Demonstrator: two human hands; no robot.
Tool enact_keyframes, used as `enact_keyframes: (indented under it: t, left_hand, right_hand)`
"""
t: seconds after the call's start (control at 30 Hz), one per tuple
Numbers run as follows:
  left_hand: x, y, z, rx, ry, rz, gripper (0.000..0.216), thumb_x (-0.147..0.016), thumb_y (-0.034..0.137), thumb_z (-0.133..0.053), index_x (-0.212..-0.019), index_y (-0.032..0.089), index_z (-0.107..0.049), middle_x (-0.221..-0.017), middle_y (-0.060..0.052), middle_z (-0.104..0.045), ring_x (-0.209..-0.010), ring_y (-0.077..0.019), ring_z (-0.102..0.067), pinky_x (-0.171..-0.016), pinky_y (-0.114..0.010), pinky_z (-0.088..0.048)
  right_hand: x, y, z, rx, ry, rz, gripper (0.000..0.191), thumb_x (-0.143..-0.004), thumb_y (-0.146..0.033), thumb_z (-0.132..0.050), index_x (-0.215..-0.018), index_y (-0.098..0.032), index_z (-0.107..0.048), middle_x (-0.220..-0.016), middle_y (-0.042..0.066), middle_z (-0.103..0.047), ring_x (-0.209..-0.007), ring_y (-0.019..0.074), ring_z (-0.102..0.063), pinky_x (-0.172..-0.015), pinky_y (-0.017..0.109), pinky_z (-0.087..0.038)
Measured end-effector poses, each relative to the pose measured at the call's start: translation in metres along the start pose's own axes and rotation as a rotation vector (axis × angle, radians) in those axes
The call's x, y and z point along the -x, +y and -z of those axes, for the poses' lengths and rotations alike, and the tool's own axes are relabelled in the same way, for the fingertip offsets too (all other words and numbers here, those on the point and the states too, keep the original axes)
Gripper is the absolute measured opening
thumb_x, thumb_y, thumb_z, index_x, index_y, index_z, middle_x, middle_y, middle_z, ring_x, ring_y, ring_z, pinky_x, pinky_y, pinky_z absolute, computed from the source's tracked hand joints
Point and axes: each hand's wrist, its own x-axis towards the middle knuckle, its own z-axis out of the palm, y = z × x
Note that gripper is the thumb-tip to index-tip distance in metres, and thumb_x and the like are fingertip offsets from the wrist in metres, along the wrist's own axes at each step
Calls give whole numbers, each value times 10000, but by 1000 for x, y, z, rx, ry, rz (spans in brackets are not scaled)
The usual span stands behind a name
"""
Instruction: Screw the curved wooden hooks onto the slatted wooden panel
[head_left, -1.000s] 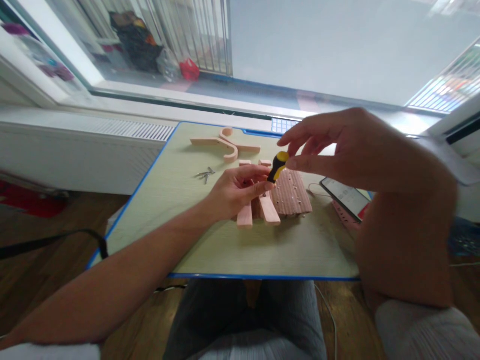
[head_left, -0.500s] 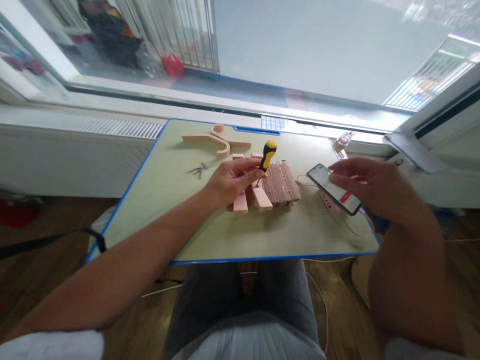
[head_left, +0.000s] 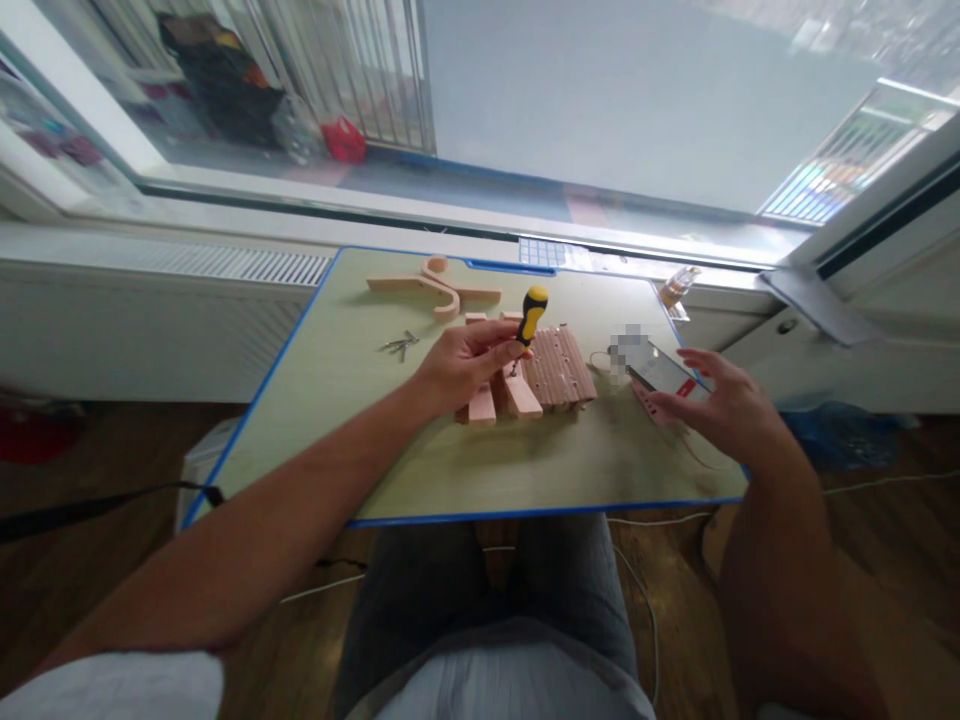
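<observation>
My left hand [head_left: 469, 362] is closed around a yellow and black screwdriver [head_left: 533, 312]. The tool stands nearly upright, its shaft down at a screw in a pale wooden piece [head_left: 523, 396]. Beside that, partly under my fingers, lies a second wooden strip [head_left: 482, 404]. Both meet a ribbed brown wooden slab [head_left: 561, 368] on their right. At the table's right side my right hand [head_left: 724, 400] has its thumb and fingers on either side of a phone [head_left: 660, 368], gripping its near end. The phone is tilted above a pink object [head_left: 643, 398] with a cable.
Two curved wooden pieces [head_left: 439, 290] lie at the back left of the table [head_left: 420, 470]. Several loose screws [head_left: 401, 345] are scattered in front of them. A bottle [head_left: 679, 287] stands by the window sill at the right rear, near a grey flat object [head_left: 817, 305].
My right hand has dropped from above the phone's screen to its near end, thumb and fingers now at its edges. The phone's tilt has changed. My left hand and the screwdriver stay in place.
</observation>
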Motion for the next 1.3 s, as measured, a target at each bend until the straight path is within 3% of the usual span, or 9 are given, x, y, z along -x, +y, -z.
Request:
enact_keyframes:
  t: [0.13,0.27,0.33,0.43,0.57,0.77,0.9,1.1,1.3]
  left_hand:
    - [-1,-1,1,-5,-14,-10,383,-922,485,-918,-1193,214,-900,-1181,-110,-867,-970,-194,-828,-939,-347,-677]
    - [-1,1,2,-16,-37,3,411,-936,511,-902,-1214,208,-891,-1159,-107,-863,-992,-209,-827,-954,-368,-681]
    - [0,4,2,-45,-43,20,445,-939,543,-892,-1215,194,-888,-1138,-111,-863,-1011,-224,-823,-956,-370,-681]
    - [1,9,0,-91,-59,28,480,-942,579,-880,-1207,179,-890,-1092,-112,-859,-1019,-233,-811,-935,-339,-670]
    - [-1,13,0,-117,-64,0,506,-925,637,-875,-1140,180,-903,-987,-96,-838,-980,-231,-792,-853,-300,-646]
    - [-2,7,4,-140,-6,11,490,-918,624,-879,-1100,169,-903,-998,-90,-845,-930,-208,-764,-784,-264,-587]
    - [0,1,1,-56,61,9,526,-787,520,-1012,-1165,183,-869,-972,-66,-842,-791,-157,-725,-693,-239,-546]
    - [1,-6,0,-45,105,-14,378,-800,481,-1012,-956,180,-844,-854,-29,-775,-735,-139,-691,-665,-241,-537]
    - [2,0,2,-72,75,46,351,-875,509,-959,-1025,199,-887,-943,-57,-803,-837,-180,-739,-759,-282,-598]
  right_hand:
    - [-3,6,2,111,-49,-65,960,-808,-717,-826,-1575,-168,-646,-1549,265,-708,-1416,526,-667,-1183,698,-524]
    - [-6,-43,0,-21,70,-1,799,-881,-711,-791,-1497,-206,-723,-1532,234,-725,-1470,497,-634,-1231,703,-483]
    - [-11,-81,-5,-299,88,106,672,-917,-659,-804,-1436,-235,-762,-1483,180,-769,-1387,417,-710,-1205,650,-529]
    - [-25,-134,-16,-701,-64,356,683,-947,-545,-819,-1562,-286,-671,-1474,126,-775,-1224,313,-778,-1001,530,-658]
    - [-40,-173,-30,-819,-81,588,446,-1021,-372,-748,-1464,-326,-727,-1457,48,-785,-1172,235,-777,-980,461,-638]
    - [-43,-186,-51,-833,215,616,259,-967,-243,-772,-1224,-277,-770,-1126,-3,-832,-1031,188,-757,-960,409,-602]
    - [-45,-194,-62,-851,345,599,180,-930,-224,-785,-1085,-267,-706,-987,-26,-773,-904,161,-705,-872,375,-592]
    - [-48,-203,-66,-903,338,574,206,-894,-275,-804,-989,-286,-621,-903,-47,-702,-827,154,-662,-784,365,-589]
    - [-47,-202,-62,-955,266,518,221,-899,-288,-836,-1001,-282,-640,-908,-52,-713,-809,143,-672,-775,349,-594]
